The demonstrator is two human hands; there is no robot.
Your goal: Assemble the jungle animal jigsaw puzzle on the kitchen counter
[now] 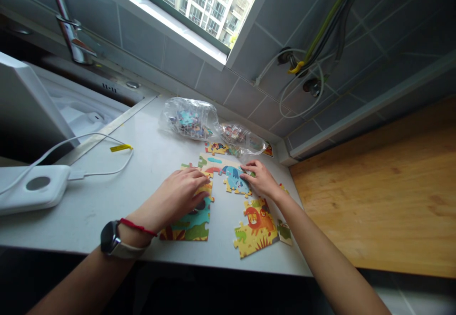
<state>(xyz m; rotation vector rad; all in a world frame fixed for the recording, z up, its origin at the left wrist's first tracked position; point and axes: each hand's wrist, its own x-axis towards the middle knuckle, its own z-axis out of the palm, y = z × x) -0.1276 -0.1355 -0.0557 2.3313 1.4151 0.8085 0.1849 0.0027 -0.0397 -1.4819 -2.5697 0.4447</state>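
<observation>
My left hand [183, 191] lies palm down with fingers stretched over the joined left section of a jigsaw puzzle [197, 224], hiding part of it. My right hand [261, 178] has its thumb and fingers apart at the right edge of the blue elephant puzzle section [235, 179]. A strip of joined pieces [213, 160] runs along the top between the two hands. Nearer the front edge lies a separate lion puzzle section [256, 224], with a small loose green piece [284, 232] at its right.
Two clear plastic bags of puzzle pieces [190, 119] [235, 133] lie by the tiled wall, with more pieces [216, 148] beside them. A white charger block [32, 189] with a cable [103, 174] is at left, near the sink and faucet [80, 51]. A wooden board [377, 191] borders the right.
</observation>
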